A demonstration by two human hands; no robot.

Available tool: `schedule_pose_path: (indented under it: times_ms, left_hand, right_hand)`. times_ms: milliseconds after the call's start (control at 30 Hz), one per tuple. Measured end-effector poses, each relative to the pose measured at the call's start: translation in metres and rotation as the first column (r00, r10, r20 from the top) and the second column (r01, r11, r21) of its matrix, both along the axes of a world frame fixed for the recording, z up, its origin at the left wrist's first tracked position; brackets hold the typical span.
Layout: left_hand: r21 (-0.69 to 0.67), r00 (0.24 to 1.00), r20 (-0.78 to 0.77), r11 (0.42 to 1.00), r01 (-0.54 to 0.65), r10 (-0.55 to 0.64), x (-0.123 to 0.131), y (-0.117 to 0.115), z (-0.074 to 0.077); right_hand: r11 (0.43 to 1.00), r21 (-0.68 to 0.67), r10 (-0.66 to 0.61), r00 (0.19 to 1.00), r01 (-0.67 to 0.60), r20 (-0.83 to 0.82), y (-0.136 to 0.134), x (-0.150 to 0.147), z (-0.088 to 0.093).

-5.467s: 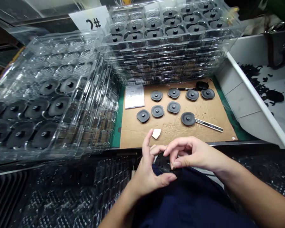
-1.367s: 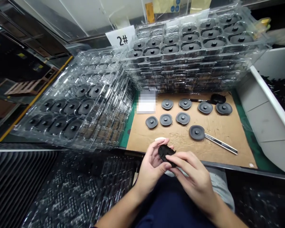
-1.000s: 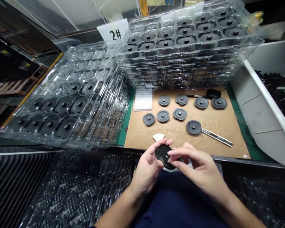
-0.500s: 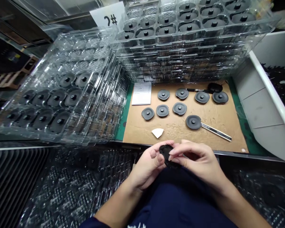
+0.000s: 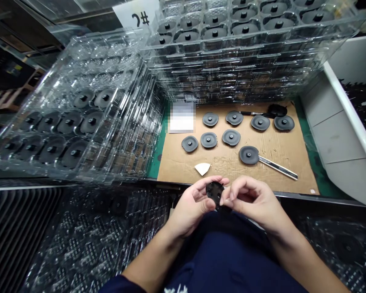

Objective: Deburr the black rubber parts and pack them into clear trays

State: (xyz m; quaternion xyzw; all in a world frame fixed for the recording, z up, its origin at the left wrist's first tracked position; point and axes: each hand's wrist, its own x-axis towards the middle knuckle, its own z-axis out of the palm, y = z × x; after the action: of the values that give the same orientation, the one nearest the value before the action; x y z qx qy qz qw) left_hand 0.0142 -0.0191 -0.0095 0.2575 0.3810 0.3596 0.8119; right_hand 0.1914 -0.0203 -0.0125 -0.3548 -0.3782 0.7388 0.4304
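Both hands hold a black rubber disc (image 5: 215, 192) just in front of my lap, over the table edge. My left hand (image 5: 190, 204) cradles its left side, thumb on its face. My right hand (image 5: 252, 199) pinches its right edge with curled fingers. Its lower edge is hidden by my fingers. Beyond the hands, several similar black discs (image 5: 209, 140) with central knobs lie on a cardboard sheet (image 5: 232, 175). A small white triangular piece (image 5: 202, 168) rests nearest my hands, and a steel-bladed tool (image 5: 277, 167) lies under one disc.
Stacks of transparent plastic trays (image 5: 232, 53) holding black discs rise behind and left of the cardboard. A "2#" card (image 5: 138, 14) stands at the back. A white bin (image 5: 344, 130) with black scraps is on the right. A blurred paper sheet (image 5: 181, 121) lies on the cardboard.
The black disc has turned in my fingers and risen slightly, now showing its face. My right fingers have curled to its right edge. The view has tilted a little.
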Motion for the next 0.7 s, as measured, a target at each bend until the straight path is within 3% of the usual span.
schedule_pose_path:
  times_ms: [167,367,467,567,700]
  left_hand:
    - [0.023,1.0,0.024,1.0,-0.015,0.014,-0.001,0.001,-0.004]
    - [0.057,0.998,0.052,0.998,-0.033,0.03,-0.002,0.004,-0.003]
    - [0.028,0.999,0.051,0.999,-0.021,0.019,-0.001,0.005,-0.003]
    - [-0.042,0.996,0.089,0.999,0.021,-0.017,0.0,0.005,-0.002]
    - [-0.134,0.985,0.163,0.988,0.08,-0.058,0.004,0.003,-0.004]
  right_hand:
    - [0.996,-0.092,-0.022,0.999,0.017,-0.046,-0.004,0.0,-0.009]
    - [0.997,-0.028,-0.077,0.997,0.077,0.014,-0.006,0.001,-0.016]
    - [0.98,0.136,-0.171,0.966,0.146,0.196,-0.006,0.0,-0.014]
    - [0.931,0.35,-0.232,0.904,0.1,0.36,-0.008,0.0,-0.009]
    - [0.859,0.509,-0.273,0.884,0.047,0.379,-0.009,0.003,-0.005]
